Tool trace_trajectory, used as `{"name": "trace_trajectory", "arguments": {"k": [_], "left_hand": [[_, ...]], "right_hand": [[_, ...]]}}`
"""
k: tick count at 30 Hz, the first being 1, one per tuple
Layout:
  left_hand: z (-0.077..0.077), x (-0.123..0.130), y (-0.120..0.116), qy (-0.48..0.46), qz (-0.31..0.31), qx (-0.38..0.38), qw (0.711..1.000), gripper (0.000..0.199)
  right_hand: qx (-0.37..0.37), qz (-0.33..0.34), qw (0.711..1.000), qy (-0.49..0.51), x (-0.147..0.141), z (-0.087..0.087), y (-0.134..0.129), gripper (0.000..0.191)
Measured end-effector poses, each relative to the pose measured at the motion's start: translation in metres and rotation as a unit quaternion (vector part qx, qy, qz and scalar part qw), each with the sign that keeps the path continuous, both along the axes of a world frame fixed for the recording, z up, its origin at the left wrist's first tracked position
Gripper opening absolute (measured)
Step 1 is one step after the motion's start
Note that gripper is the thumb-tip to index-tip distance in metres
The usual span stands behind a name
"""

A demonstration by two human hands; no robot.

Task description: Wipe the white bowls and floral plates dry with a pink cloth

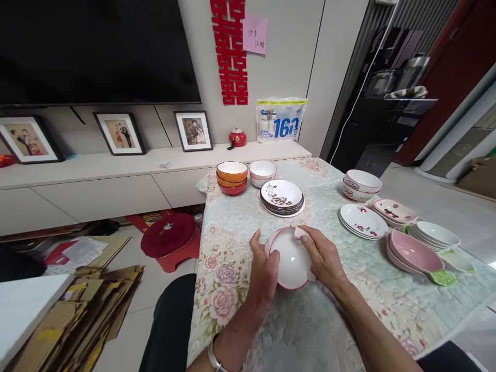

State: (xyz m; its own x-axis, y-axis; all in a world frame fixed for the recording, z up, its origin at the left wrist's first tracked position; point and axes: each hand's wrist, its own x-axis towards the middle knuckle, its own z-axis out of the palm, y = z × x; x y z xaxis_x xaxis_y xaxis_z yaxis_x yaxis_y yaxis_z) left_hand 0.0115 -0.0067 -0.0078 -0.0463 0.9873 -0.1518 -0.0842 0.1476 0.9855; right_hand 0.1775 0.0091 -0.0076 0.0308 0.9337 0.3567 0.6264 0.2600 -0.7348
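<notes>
A white bowl with a red rim [291, 261] is held tilted above the table's near part, its inside facing me. My left hand [264, 268] grips its left side, thumb over the rim and fingers behind. At the upper right rim, my right hand [320, 253] pinches a pale pinkish cloth or tissue [299, 233] against the bowl. More of that pale material shows below the right hand. Just beyond the bowl stands a stack of white plates with brown flowers [282, 194].
Orange and red bowls [231, 178] and white bowls [263, 170] stand at the back left. On the right are flowered plates [363, 221], patterned bowls [362, 182], pink bowls [414, 250] and small white dishes [436, 235]. A red stool [169, 235] stands left of the table.
</notes>
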Motion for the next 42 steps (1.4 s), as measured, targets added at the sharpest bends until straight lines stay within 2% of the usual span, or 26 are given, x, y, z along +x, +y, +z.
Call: {"name": "trace_trajectory", "arguments": {"k": [5, 10, 12, 15, 18, 20, 23, 27, 30, 33, 39, 42], "left_hand": [[-0.006, 0.001, 0.005, -0.025, 0.061, -0.005, 0.998, 0.059], [-0.006, 0.001, 0.007, -0.05, 0.039, -0.013, 0.998, 0.062], [-0.007, 0.002, 0.006, -0.04, 0.003, -0.003, 0.999, 0.064], [-0.008, 0.002, 0.001, -0.028, -0.089, 0.04, 0.995, 0.074], [-0.006, 0.0, -0.003, -0.029, -0.183, 0.084, 0.979, 0.088], [-0.004, -0.003, -0.004, -0.007, -0.221, 0.123, 0.967, 0.098], [-0.003, -0.009, 0.0, 0.074, -0.267, 0.204, 0.939, 0.106], [-0.006, -0.014, 0.007, 0.142, -0.325, 0.312, 0.881, 0.105], [-0.011, -0.015, 0.01, 0.196, -0.326, 0.344, 0.859, 0.098], [-0.014, -0.013, 0.01, 0.25, -0.294, 0.393, 0.835, 0.088], [-0.007, -0.011, 0.006, 0.326, -0.204, 0.498, 0.778, 0.055], [-0.004, -0.009, 0.003, 0.357, -0.192, 0.522, 0.751, 0.043]], "right_hand": [[-0.082, 0.014, 0.996, 0.03, -0.003, -0.003, 0.0, 0.038], [-0.129, 0.019, 0.989, 0.069, 0.001, -0.012, 0.002, 0.039], [-0.131, 0.012, 0.989, 0.07, 0.007, -0.013, 0.004, 0.039], [-0.142, 0.008, 0.987, 0.07, 0.021, -0.012, 0.007, 0.038], [-0.162, 0.026, 0.982, 0.094, 0.035, -0.008, 0.01, 0.035], [-0.186, 0.048, 0.974, 0.12, 0.042, -0.005, 0.011, 0.034], [-0.227, 0.084, 0.958, 0.156, 0.048, 0.001, 0.01, 0.033], [-0.26, 0.115, 0.942, 0.177, 0.054, 0.006, 0.008, 0.033], [-0.268, 0.13, 0.936, 0.185, 0.056, 0.007, 0.008, 0.036], [-0.273, 0.131, 0.935, 0.186, 0.055, 0.007, 0.008, 0.035], [-0.256, 0.124, 0.945, 0.162, 0.049, 0.008, 0.009, 0.038], [-0.234, 0.125, 0.952, 0.151, 0.047, 0.008, 0.01, 0.036]]}}
